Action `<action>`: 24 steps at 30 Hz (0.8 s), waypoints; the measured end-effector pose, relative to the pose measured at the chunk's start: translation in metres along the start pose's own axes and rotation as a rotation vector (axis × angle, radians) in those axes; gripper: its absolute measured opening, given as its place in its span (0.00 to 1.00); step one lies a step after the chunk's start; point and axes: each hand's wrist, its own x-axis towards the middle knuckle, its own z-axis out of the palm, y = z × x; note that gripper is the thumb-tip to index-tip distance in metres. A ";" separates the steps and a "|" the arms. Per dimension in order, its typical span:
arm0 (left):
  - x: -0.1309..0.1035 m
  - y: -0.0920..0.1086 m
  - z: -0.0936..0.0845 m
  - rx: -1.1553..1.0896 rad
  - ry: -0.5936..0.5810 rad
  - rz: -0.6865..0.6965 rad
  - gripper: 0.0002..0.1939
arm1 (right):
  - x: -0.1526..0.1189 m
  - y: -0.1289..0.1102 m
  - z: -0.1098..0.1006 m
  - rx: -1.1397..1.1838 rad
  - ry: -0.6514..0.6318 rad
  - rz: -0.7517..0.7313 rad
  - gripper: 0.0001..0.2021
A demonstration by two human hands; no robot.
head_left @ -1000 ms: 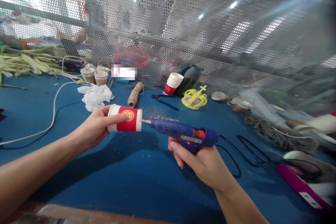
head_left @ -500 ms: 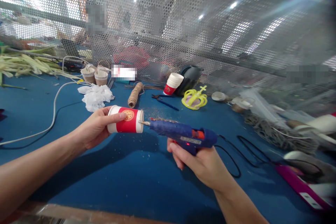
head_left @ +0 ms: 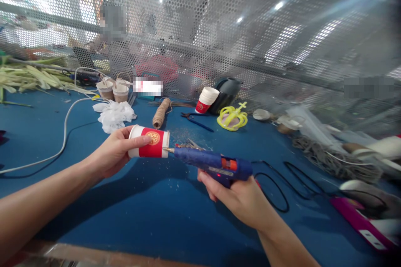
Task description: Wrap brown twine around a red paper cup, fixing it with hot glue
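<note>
Paper cup (head_left: 158, 149) is white, banded red, with a round gold emblem (head_left: 154, 138). Glue gun (head_left: 199, 157) is blue and orange. Table (head_left: 150, 221) is blue; crown (head_left: 232, 127), yellow; twine (head_left: 161, 114), tan; power strip (head_left: 352, 217), magenta.

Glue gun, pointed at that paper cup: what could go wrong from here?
The glue gun shows a red light, so its nozzle may be hot; a slip could burn the left hand holding the paper cup. Its black cord, looping near the right hand, might snag if that hand pulled away.
</note>
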 end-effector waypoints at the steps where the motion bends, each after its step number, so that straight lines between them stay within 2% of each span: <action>1: 0.000 0.000 0.000 -0.001 0.000 -0.002 0.09 | 0.000 0.000 0.000 0.027 -0.004 0.025 0.10; 4: -0.001 0.000 0.000 -0.010 -0.018 -0.005 0.08 | 0.000 0.003 0.000 0.080 -0.005 0.066 0.11; 17: 0.002 -0.001 -0.003 -0.055 -0.037 -0.031 0.10 | 0.001 -0.002 0.000 0.238 -0.041 0.072 0.11; 24: 0.003 -0.002 -0.005 -0.041 -0.034 -0.026 0.12 | 0.001 -0.002 -0.003 0.180 -0.108 0.083 0.11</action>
